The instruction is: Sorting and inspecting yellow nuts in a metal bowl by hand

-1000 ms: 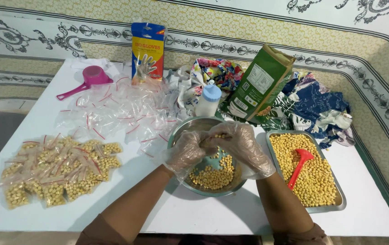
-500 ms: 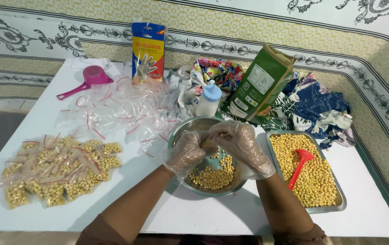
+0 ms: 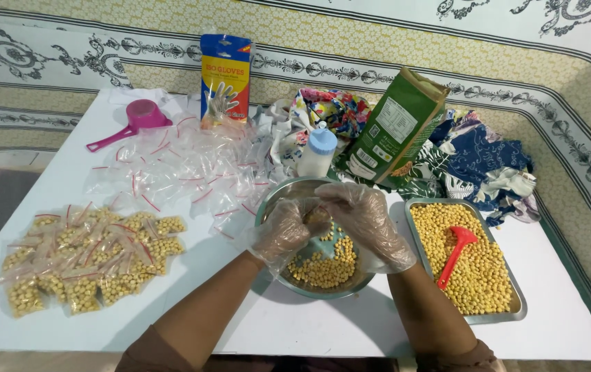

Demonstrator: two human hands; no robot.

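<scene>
Both my hands wear clear plastic gloves and meet over a round metal bowl [image 3: 273, 200] with yellow beans [image 3: 324, 267] in its bottom. My left hand [image 3: 283, 231] and my right hand [image 3: 365, 219] pinch a small clear bag of beans [image 3: 317, 218] between their fingertips, just above the bowl. To the right a rectangular metal tray [image 3: 516, 303] is full of the same beans, with a red scoop [image 3: 455, 253] lying on them.
Filled small bags [image 3: 85, 255] lie in a heap at the left. Empty clear zip bags [image 3: 185, 172] spread behind it. At the back stand a pink scoop [image 3: 133, 120], a glove packet [image 3: 224, 79], a white bottle [image 3: 317, 151], a green bag [image 3: 395, 127] and patterned cloths [image 3: 481, 158].
My hands have closed in a little on the small bag and shifted slightly left over the bowl. Everything else on the table is unmoved.
</scene>
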